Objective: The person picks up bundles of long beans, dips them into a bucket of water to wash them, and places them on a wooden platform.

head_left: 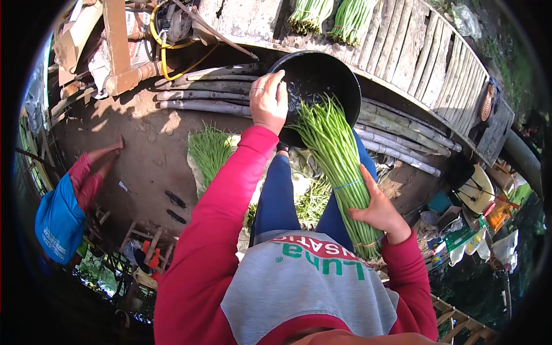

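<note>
Green bean bundle (336,161), black basin (322,77), red sleeves (230,190), blue leggings (276,195).

Site: outdoors, strong sunlight, hard shadows | Ground: bare packed earth (144,155), pair of sandals (175,207) lying on it | Top: weathered slatted wooden desk (414,52) | Beneath it: bamboo poles (201,95) laid side by side | Upper left: yellow hose (167,43) | Left: another person (63,213) bent low | Right: cluttered containers (477,195)
</note>
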The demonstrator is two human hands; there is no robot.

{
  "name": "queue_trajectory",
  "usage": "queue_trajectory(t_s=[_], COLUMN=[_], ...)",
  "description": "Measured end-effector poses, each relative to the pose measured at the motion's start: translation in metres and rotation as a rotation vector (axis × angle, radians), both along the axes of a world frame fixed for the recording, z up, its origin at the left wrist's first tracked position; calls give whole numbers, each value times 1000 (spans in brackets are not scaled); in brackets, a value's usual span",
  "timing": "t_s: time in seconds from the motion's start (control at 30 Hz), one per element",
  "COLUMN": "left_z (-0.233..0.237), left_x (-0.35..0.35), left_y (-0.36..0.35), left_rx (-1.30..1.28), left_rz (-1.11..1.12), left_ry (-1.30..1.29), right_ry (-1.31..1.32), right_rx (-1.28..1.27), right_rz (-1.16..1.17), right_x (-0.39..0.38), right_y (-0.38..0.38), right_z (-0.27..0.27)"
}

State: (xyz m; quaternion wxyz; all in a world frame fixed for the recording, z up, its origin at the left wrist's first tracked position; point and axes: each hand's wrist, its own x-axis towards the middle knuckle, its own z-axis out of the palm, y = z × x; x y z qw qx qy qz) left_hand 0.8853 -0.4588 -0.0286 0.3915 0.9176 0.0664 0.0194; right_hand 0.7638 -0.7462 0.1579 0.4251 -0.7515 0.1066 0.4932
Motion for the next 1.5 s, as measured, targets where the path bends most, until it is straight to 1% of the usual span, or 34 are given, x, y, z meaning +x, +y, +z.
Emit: queue_trajectory(t_s=[0.03, 0.07, 0.1, 0.17, 0.2, 0.23, 0.27, 0.3, 0.33, 0.37, 0.4, 0.43, 0.47, 0.5, 0.57, 0.63, 0.7, 0.77, 0.8, 0.83, 0.9, 0.97, 1.03, 1.07, 1.1, 1.13, 1.17, 1.23, 1.3, 1.33, 1.37, 1.43, 1.47, 1.5], left_z=[10, 6, -5, -68, -60, -74, -74, -71, -74, -76, -75, -64, -64, -64, -67, -71, -77, -74, -73, -73, -76, -78, -78, -78, -78, -77, -75, -73, -79, -80, -79, -77, -77, -76], left_x=[0, -4, -9, -32, -24, -33, -36, -36, -37, -38, -36, -33, -29, -32, -39, -35, -37, -36, -35, -35, -37, -37, -38, -38, -39, -42, -39, -36, -39, -39, -41, -37, -37, -38], left_y=[10, 14, 14, 14, 9, 5, 5, 6, 7, 8, 6, 5, 5, 6, 6, 6, 5, 7, 6, 4, 6, 7, 5, 6, 6, 6, 6, 6, 4, 4, 4, 5, 5, 4], left_rx=[326, 305, 329, 357, 114, 222, 228, 235, 220, 254, 286, 295, 294, 295, 244, 199, 223, 206, 197, 193, 221, 221, 225, 223, 227, 245, 259, 250, 283, 277, 275, 262, 266, 263], left_rz=[-18, 97, 200, 217, 350, 333, 319, 306, 324, 307, 290, 304, 305, 293, 294, 322, 324, 314, 308, 310, 297, 312, 321, 326, 327, 316, 309, 310, 311, 312, 315, 305, 311, 305], left_ry=[-155, -60, 70, 529, 655, 421, 432, 440, 439, 441, 438, 465, 465, 474, 467, 476, 443, 449, 451, 449, 432, 409, 372, 369, 376, 393, 398, 411, 403, 390, 396, 406, 409, 400], right_ry=[-11, 106, 124, 255, 346, 353, 397, 479, 506, 635, 902, 793, 751, 623, 565, 513, 501, 510, 505, 502, 530, 794, 775, 737, 706, 800, 686, 606, 571, 548, 579, 602, 584, 569], right_rx=[35, 59, 89, 187, 146, 213, 270, 360, 357, 293, 133, 105, 79, 97, 307, 438, 462, 414, 427, 424, 422, 187, 47, 107, 172, 189, 234, 431, 394, 417, 329, 309, 335, 362], right_rz=[-8, -14, -2, -164, -198, -254, -324, -348, -458, -504, -627, -574, -508, -429, -512, -480, -443, -530, -537, -534, -589, -755, -729, -723, -728, -732, -767, -652, -599, -582, -663, -731, -688, -642], right_x=[13, 36, 41, 53, 63, 70, 78, 92, 104, 118, 128, 135, 135, 138, 115, 103, 108, 97, 97, 99, 103, 124, 153, 161, 164, 160, 148, 126, 117, 114, 108, 110, 109, 109], right_y=[2, 7, 4, 11, 16, 20, 28, 38, 57, 67, 80, 96, 108, 122, 110, 82, 67, 51, 49, 48, 53, 69, 104, 111, 121, 121, 106, 85, 64, 56, 46, 50, 49, 53], right_z=[9, 26, 28, 24, 11, -18, -56, -108, -155, -215, -263, -289, -313, -281, -232, -135, -38, -1, 1, -13, -85, -185, -250, -271, -273, -267, -248, -158, -61, -28, -6, 9, -17, -55])
